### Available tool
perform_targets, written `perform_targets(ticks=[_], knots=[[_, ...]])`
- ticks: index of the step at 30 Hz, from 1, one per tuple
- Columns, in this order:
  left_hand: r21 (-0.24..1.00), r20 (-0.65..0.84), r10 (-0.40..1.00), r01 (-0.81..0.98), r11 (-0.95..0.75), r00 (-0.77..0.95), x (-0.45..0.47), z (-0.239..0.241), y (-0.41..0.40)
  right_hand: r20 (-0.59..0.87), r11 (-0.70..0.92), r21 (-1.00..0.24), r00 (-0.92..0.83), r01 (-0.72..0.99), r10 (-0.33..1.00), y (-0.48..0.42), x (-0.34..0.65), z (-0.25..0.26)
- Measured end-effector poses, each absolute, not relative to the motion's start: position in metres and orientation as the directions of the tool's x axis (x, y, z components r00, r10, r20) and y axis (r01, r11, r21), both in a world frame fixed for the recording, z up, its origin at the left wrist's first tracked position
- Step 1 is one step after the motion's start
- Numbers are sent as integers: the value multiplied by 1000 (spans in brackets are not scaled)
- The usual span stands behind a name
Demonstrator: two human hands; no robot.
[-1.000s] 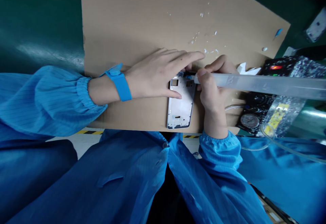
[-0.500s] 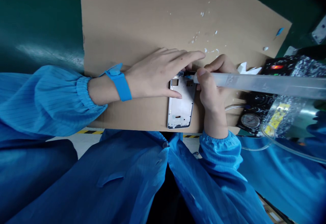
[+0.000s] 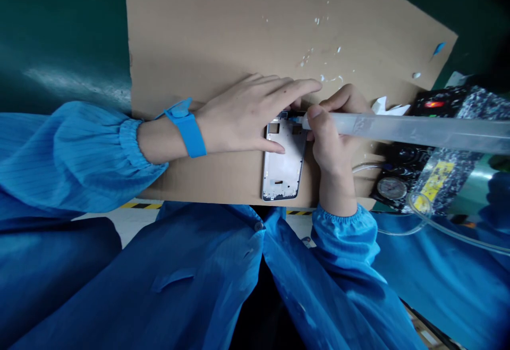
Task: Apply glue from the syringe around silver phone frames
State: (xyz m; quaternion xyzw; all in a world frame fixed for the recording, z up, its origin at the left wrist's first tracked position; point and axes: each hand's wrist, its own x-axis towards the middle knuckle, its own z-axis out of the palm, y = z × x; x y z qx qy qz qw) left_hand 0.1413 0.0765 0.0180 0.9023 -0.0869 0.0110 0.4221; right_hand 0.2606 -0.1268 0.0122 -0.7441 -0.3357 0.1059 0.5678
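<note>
Cardboard sheet (image 3: 223,36), the biggest thing on the green bench (image 3: 59,31), lies under all the work, dotted with white specks toward its far side. At its near edge, close to the person's blue coat (image 3: 207,275), lies a silver phone frame (image 3: 282,164), flat, its long side running away from the body. To the right stands a black control box (image 3: 438,148) with a round gauge and a red light, and a clear hose (image 3: 434,222) curls out from it. The left hand (image 3: 243,116), with a blue wrist strap (image 3: 187,129), rests flat over the frame's left side and far end, fingers held together and stretched out, pinning it down. The right hand (image 3: 334,132) closes in a pen grip around the front of a long clear syringe (image 3: 410,131), thumb and forefinger pinching the barrel near its blue tip, which meets the frame's far right corner. By the look of it, the step in hand is laying glue along the frame's top edge; the next move seems to call for a slow, even draw of the tip along the rim while the left hand keeps the frame from sliding.
</note>
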Motion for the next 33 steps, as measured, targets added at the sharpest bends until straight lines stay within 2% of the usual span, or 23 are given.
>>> perform_targets(ticks=[5,13,18,23,33], knots=[[704,86,-139,-159,-692,986,140,20,76,191,-170,-913,754,372,628,-128,260,14],[724,94,-145,-167,-669,985,140,22,76,211,-131,-920,747,371,630,-127,259,17],[679,78,-140,-155,-717,987,140,23,75,170,-213,-905,772,368,612,-128,260,14],[675,84,-143,-162,-720,986,140,23,75,204,-150,-916,756,371,622,-128,259,15],[677,120,-149,-190,-711,982,139,18,76,197,-137,-922,743,362,640,-129,260,15]])
